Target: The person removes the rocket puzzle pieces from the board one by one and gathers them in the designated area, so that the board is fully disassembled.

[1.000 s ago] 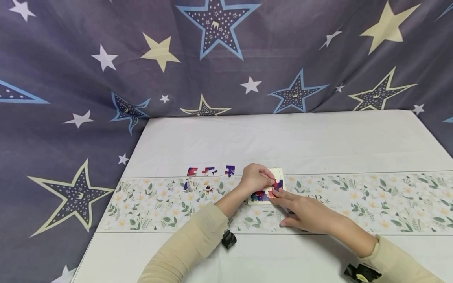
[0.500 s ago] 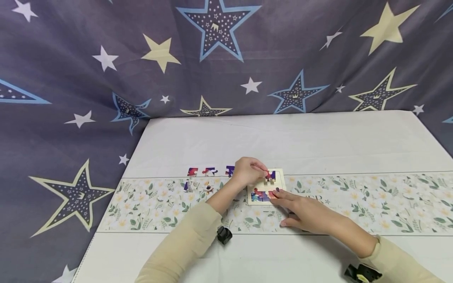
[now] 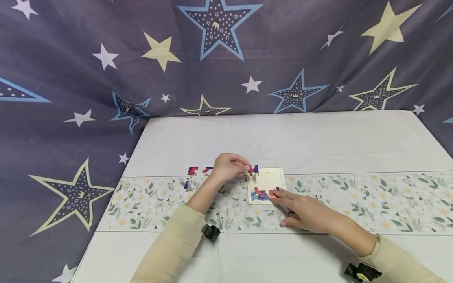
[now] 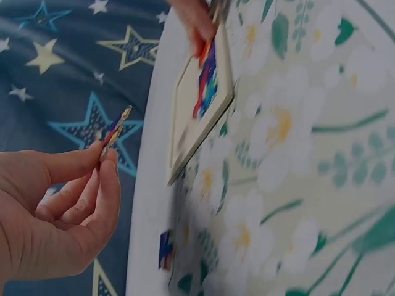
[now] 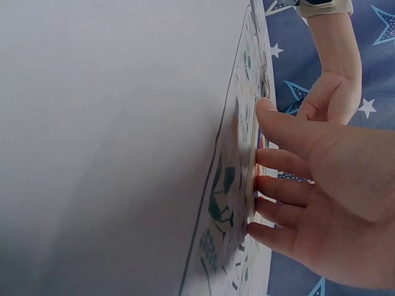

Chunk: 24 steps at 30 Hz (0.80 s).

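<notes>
Between thumb and fingertips, my left hand [image 3: 228, 169] pinches a red and purple jigsaw piece [image 3: 253, 169]. In the head view that piece hangs over the upper left corner of a cream puzzle board [image 3: 274, 177]; the left wrist view shows the piece [image 4: 114, 131] raised and seen nearly edge-on. Joined colourful pieces [image 3: 261, 195] lie along the board's near side, and its upper part shows bare backing. My right hand [image 3: 306, 212] rests its extended fingers on the board's near right corner, covering part of the row there.
Left of the board lie loose jigsaw pieces: a red one [image 3: 192, 171], a red and purple one [image 3: 207, 170] partly behind the left hand, and a white and purple one [image 3: 188, 185]. A floral runner [image 3: 354, 200] crosses the white table [image 3: 318, 141], with a star-patterned curtain [image 3: 247, 47] behind.
My left hand has carried the jigsaw piece leftward and away from the near row, from the board's right side to its upper left corner. The right hand has stayed in place.
</notes>
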Motion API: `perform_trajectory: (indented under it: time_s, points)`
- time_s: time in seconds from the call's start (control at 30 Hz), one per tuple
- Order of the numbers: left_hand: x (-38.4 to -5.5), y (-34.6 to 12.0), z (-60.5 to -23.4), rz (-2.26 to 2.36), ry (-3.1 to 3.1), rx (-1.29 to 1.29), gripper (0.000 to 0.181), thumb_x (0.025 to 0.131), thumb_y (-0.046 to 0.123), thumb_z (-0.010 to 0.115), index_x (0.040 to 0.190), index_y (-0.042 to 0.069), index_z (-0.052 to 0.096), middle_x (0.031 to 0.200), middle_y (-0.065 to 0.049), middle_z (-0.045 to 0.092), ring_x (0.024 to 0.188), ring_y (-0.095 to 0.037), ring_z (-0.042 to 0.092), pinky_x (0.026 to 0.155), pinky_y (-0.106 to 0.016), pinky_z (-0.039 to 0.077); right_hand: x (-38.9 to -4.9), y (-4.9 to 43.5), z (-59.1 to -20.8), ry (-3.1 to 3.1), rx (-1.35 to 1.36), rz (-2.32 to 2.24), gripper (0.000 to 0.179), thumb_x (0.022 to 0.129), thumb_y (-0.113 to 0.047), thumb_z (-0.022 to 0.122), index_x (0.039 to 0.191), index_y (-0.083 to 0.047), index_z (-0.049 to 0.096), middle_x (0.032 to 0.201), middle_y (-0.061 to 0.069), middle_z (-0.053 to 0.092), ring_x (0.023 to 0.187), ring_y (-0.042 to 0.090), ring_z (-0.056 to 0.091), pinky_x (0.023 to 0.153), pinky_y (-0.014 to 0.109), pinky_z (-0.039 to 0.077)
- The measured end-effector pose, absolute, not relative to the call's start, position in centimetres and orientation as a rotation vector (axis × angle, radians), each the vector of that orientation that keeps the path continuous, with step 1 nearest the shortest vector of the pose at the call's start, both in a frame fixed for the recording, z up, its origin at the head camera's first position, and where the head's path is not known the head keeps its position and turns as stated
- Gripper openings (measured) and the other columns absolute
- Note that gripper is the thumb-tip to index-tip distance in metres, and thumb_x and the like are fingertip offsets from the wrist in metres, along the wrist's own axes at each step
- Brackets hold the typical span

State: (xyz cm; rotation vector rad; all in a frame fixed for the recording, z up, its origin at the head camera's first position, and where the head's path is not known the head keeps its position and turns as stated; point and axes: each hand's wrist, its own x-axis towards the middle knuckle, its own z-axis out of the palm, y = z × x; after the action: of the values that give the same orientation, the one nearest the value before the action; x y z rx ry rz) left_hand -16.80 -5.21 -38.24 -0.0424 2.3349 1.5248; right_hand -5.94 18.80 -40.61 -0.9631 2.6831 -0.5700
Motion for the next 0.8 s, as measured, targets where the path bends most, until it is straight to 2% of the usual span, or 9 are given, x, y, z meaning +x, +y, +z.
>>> perform_trajectory:
  time_s: [0.23, 0.47, 0.57, 0.8]
  points:
    - [-16.8, -7.3, -37.9, 1.478, 2.425, -0.106, 0.009, 0.082, 0.008, 0.073, 0.091, 0.006, 0.075, 0.084, -0.011, 0.075, 0.082, -0.03, 0.073, 0.077, -0.038, 0.059, -5.9, 18.8, -40.6, 2.686, -0.973, -0.578, 0.062, 0.086, -0.035, 0.069, 0.141, -0.013, 0.049, 0.152, 0.013, 0.04, 0.135, 0.032, 0.046, 0.093, 0.044, 0.052]
    - [-16.4, -9.2, -38.5, 1.506, 2.352, -0.162, 0.011, 0.082, 0.006, 0.074, 0.092, 0.004, 0.074, 0.085, -0.011, 0.075, 0.07, -0.018, 0.07, 0.074, -0.034, 0.06, -5.9, 18.7, -40.6, 2.686, -0.973, -0.58, 0.062, 0.087, -0.034, 0.069, 0.141, -0.013, 0.049, 0.153, 0.013, 0.04, 0.135, 0.032, 0.046, 0.093, 0.044, 0.052]
    - [-16.1, -9.8, -38.9, 1.495, 2.331, -0.143, 0.009, 0.082, 0.005, 0.074, 0.09, 0.003, 0.073, 0.084, -0.012, 0.075, 0.071, -0.019, 0.071, 0.072, -0.033, 0.06, -5.9, 18.7, -40.7, 2.691, -0.976, -0.578, 0.062, 0.086, -0.034, 0.069, 0.141, -0.012, 0.049, 0.152, 0.013, 0.04, 0.135, 0.033, 0.046, 0.094, 0.045, 0.052]
    - [-15.5, -10.7, -39.9, 1.342, 2.449, -0.085, 0.003, 0.08, 0.006, 0.075, 0.082, 0.003, 0.074, 0.072, -0.009, 0.073, 0.059, -0.014, 0.067, 0.06, -0.027, 0.058, -5.8, 18.6, -40.6, 2.693, -0.977, -0.573, 0.063, 0.086, -0.034, 0.069, 0.141, -0.012, 0.049, 0.152, 0.013, 0.04, 0.135, 0.033, 0.046, 0.094, 0.044, 0.052]
